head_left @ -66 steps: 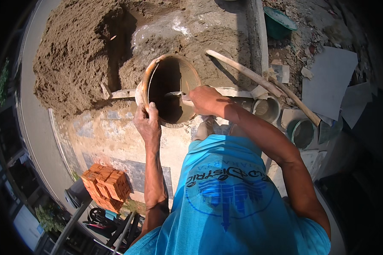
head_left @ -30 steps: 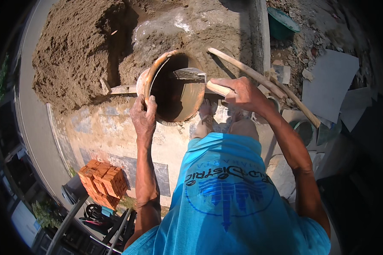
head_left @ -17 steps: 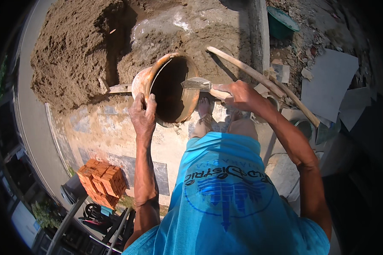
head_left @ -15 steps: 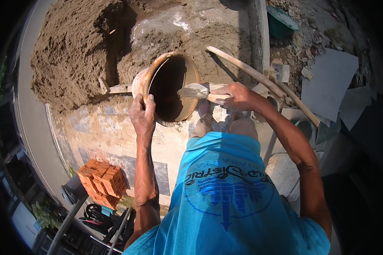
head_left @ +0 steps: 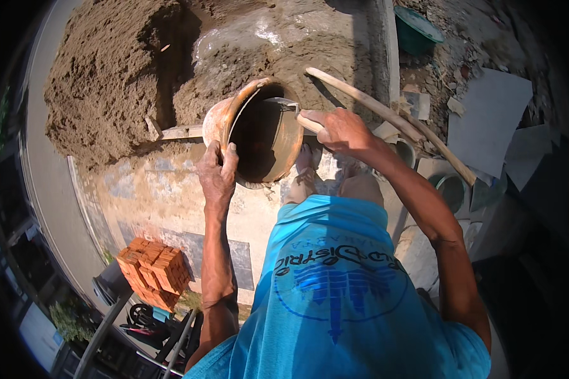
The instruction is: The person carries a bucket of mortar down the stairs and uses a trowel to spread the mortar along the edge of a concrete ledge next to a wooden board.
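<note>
A mud-coated, orange-rimmed bucket (head_left: pixel 263 155) is tipped on its side, its opening toward me, at the front of the wet sand-coloured mix (head_left: pixel 322 54). My left hand (head_left: pixel 217 167) is closed on its left rim. My right hand (head_left: pixel 340 134) is closed on the wooden handle of a trowel (head_left: pixel 284 101), whose blade is at the upper right inside of the bucket's mouth. The bucket's inside is dark, with muddy residue on its wall. My bare feet (head_left: pixel 306 164) stand just right of the bucket.
A big sand mound (head_left: pixel 107 82) fills the upper left, edged by a board (head_left: pixel 182 132). Long wooden handles (head_left: pixel 367 101) lie to the right, near buckets (head_left: pixel 452 192), a green tub (head_left: pixel 416 35), grey sheets (head_left: pixel 487 114) and rubble. A brick stack (head_left: pixel 152 271) stands lower left.
Since half a second ago the trowel blade has lifted from the bucket's right side to its upper rim, and my right hand has risen slightly. My left hand keeps its hold.
</note>
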Demonstrator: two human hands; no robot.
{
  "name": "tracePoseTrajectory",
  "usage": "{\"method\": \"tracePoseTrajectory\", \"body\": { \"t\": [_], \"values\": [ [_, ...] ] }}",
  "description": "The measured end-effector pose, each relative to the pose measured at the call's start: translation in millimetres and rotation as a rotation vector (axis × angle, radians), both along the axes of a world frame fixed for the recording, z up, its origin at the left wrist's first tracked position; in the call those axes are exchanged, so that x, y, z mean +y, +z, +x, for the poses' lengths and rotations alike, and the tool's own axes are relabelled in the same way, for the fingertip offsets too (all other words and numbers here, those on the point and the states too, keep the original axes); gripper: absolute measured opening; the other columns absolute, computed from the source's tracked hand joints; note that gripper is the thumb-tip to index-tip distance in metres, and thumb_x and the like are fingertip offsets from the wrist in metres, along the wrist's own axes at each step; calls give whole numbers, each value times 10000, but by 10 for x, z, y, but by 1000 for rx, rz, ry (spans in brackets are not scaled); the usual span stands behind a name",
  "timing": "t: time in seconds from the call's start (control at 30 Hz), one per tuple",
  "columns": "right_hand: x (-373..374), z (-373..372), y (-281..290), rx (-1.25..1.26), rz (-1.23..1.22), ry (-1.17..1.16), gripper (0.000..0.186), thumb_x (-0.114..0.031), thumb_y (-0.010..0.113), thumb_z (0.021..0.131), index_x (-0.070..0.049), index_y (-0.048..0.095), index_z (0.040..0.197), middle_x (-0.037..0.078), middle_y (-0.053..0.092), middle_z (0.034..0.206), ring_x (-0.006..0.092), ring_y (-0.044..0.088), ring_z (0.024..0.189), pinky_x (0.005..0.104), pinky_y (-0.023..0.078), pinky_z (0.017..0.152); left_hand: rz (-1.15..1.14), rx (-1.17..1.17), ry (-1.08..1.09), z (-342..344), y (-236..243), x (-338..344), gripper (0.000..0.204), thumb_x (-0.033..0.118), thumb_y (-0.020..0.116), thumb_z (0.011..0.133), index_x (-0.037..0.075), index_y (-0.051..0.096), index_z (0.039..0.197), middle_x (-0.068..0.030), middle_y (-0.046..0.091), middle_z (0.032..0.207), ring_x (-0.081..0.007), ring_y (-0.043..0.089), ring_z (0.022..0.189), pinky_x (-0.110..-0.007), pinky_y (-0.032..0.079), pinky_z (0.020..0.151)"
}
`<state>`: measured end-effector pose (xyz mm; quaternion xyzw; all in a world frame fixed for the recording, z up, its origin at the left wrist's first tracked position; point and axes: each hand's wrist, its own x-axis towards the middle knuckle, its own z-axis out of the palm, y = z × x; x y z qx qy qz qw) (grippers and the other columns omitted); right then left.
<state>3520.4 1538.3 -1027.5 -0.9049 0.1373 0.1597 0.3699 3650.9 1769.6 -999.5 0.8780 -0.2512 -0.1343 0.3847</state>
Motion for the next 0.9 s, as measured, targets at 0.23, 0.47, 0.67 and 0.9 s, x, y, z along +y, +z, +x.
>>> {"method": "tracePoseTrajectory", "body": {
  "t": [0.23,0.47,0.67,0.9],
  "values": [
    [145,-357,-285,-244,790,-172,454,-226,561,773,-64,543,1197,120,583,947,241,534,982,350,417,809,-115,54,62,-5,-151,45,315,187,590,852,14,419,652,-30,336,511,-99,309,491,-300,262,433],
    [226,-87,-22,471,989,-248,527,-135,508,796,-108,449,1319,65,545,634,82,437,381,222,324,323,-99,-12,31,15,-162,62,320,192,596,848,9,423,650,-34,343,504,-101,310,481,-297,263,429],
    [240,-229,-181,415,1387,-332,551,-133,488,790,-96,422,1336,77,539,645,78,453,414,211,321,323,-79,-60,78,54,-270,53,307,206,574,868,4,435,682,-46,378,551,-102,336,520,-290,287,455],
    [74,-563,-44,296,1512,-634,535,-147,500,769,-27,446,1287,98,541,670,85,449,434,211,320,334,-164,204,391,187,-323,356,315,274,505,918,42,463,709,32,353,603,-70,315,556,-250,273,490]
  ]
}}
